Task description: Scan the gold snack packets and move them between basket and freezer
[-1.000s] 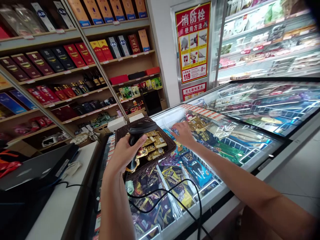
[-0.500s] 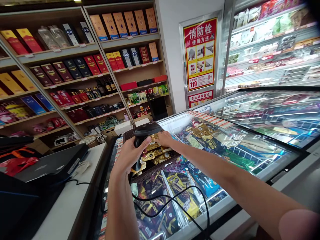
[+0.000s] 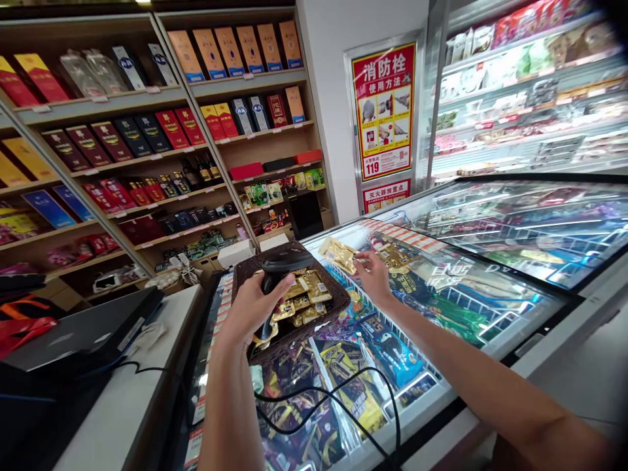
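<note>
My left hand [image 3: 258, 302] is wrapped round the handle of a black barcode scanner [image 3: 287, 261], held over a dark woven basket [image 3: 338, 297]. Several small gold packets [image 3: 309, 292] lie in that basket. To its right, my right hand [image 3: 373, 275] pinches a gold packet [image 3: 338, 254] by its near end, above the freezer's glass top. The scanner's black cable [image 3: 314, 390] loops over the glass between my forearms. Part of the basket's left side is covered by my left hand and the scanner.
Under the glass of the chest freezer [image 3: 520, 340] lie bagged goods and wire baskets. At left, a counter [image 3: 122, 392] carries a dark laptop-like device [image 3: 88, 327]. Shelves of boxed bottles [image 3: 152, 134] line the back wall, beside a red poster [image 3: 384, 111].
My right hand has lifted a gold packet out of the basket and moved right with it. My left hand still grips the scanner. The view has shifted slightly.
</note>
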A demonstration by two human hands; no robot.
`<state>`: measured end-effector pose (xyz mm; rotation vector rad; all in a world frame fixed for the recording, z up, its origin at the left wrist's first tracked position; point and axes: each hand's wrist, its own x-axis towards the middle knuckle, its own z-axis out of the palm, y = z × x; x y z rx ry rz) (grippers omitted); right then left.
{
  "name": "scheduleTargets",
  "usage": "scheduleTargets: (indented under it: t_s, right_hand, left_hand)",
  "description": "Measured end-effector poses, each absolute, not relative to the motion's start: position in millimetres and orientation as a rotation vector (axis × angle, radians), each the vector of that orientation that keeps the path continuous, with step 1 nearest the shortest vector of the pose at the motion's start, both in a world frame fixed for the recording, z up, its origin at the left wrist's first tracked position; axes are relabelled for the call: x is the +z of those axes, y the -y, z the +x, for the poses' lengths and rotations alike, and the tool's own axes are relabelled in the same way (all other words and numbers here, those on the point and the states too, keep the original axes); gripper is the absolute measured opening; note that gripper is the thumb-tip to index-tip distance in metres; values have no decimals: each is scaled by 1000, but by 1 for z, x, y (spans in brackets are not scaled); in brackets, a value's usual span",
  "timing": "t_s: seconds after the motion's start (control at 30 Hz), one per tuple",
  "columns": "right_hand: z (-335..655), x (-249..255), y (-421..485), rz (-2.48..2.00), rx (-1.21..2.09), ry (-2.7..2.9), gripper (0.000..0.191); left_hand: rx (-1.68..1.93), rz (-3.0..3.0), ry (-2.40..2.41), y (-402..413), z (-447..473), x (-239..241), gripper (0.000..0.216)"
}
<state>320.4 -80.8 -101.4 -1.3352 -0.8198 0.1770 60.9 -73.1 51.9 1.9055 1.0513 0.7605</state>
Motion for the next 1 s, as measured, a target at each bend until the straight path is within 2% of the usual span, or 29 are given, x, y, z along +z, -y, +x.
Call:
scheduleTargets:
  t_s: [0.1,0.27,0.73,1.0]
  right_hand:
    - [331,-116,82,-1286,230,757,23]
    - [334,-110,81,-1236,289,704,21]
    - [332,-117,79,-1278,225,740,19]
    - [358,-139,67,-1571,179,584,19]
  left_hand:
    - [748,1920,-1064,72,66,47,51]
    - [717,1942,-1062,73,72,44,48]
    - [684,2002,-1053,76,72,45,47]
    - [695,2022,-1098,74,72,46,55]
